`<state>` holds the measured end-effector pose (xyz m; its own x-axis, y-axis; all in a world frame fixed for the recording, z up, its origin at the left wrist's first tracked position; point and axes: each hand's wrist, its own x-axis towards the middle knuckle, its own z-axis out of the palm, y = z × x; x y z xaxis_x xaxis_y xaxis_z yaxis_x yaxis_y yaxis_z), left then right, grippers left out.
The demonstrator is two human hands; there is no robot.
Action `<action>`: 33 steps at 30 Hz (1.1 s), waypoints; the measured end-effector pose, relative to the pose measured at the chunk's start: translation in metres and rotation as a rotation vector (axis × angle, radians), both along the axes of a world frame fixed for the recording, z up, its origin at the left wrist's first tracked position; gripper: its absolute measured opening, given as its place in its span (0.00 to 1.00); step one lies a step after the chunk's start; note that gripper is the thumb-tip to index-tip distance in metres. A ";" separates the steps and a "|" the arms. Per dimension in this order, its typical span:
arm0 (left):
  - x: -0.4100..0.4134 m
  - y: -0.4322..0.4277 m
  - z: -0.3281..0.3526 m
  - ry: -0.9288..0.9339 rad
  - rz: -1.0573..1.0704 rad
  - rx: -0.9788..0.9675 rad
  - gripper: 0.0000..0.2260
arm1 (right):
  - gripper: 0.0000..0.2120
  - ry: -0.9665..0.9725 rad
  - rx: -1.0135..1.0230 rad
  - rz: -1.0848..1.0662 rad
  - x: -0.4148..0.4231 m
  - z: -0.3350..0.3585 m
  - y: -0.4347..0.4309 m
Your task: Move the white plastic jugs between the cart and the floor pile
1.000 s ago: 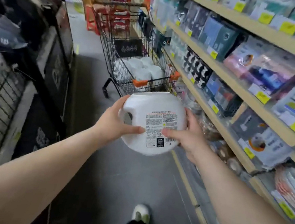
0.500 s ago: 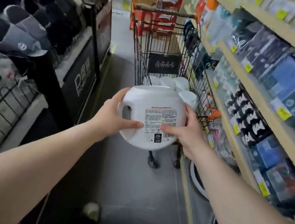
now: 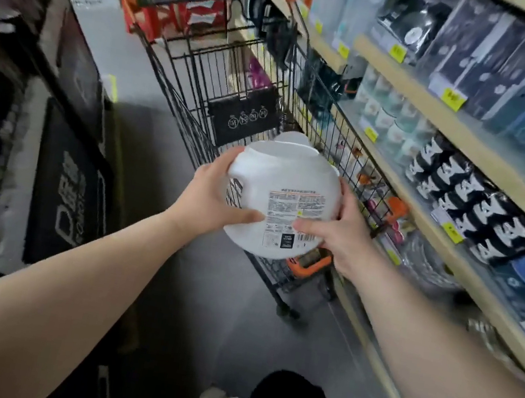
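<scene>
Two grips: clasping one white jug, held in the air above the near end of the black wire cart.
Left hand: curling round the handle side, thumb lying across the label.
Right hand: gripping the opposite side.
Shelf: running along the right.

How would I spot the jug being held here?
Find the black wire shopping cart beside the shelves. Just before it, the left hand and right hand grip a white jug. Only it carries a printed label with a barcode.
</scene>
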<state>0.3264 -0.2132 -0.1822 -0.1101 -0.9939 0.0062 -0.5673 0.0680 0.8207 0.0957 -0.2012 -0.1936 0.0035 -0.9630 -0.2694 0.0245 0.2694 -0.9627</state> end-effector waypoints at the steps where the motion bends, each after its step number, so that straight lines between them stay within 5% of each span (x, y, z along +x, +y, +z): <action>1: 0.000 -0.018 -0.004 -0.011 -0.031 0.019 0.46 | 0.57 0.005 0.016 -0.016 -0.001 -0.004 -0.011; 16: -0.013 -0.227 -0.064 0.166 -0.171 0.614 0.49 | 0.67 0.062 0.263 -0.102 -0.007 -0.082 -0.162; 23: -0.012 -0.300 -0.105 0.088 -0.404 0.749 0.41 | 0.60 -0.110 0.414 -0.359 0.030 -0.110 -0.179; 29: -0.002 -0.337 -0.142 -0.212 -0.714 0.691 0.45 | 0.27 -0.348 0.614 -0.702 0.071 -0.122 -0.181; 33: 0.002 -0.346 -0.160 -0.337 -0.900 0.605 0.46 | 0.31 -0.321 0.698 -0.763 0.094 -0.136 -0.185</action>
<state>0.3279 -0.5590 -0.3427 -0.6911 -0.3823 -0.6134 -0.7109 0.2068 0.6721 0.1900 -0.3862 -0.3296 -0.3640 -0.3758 -0.8522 0.6414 0.5624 -0.5219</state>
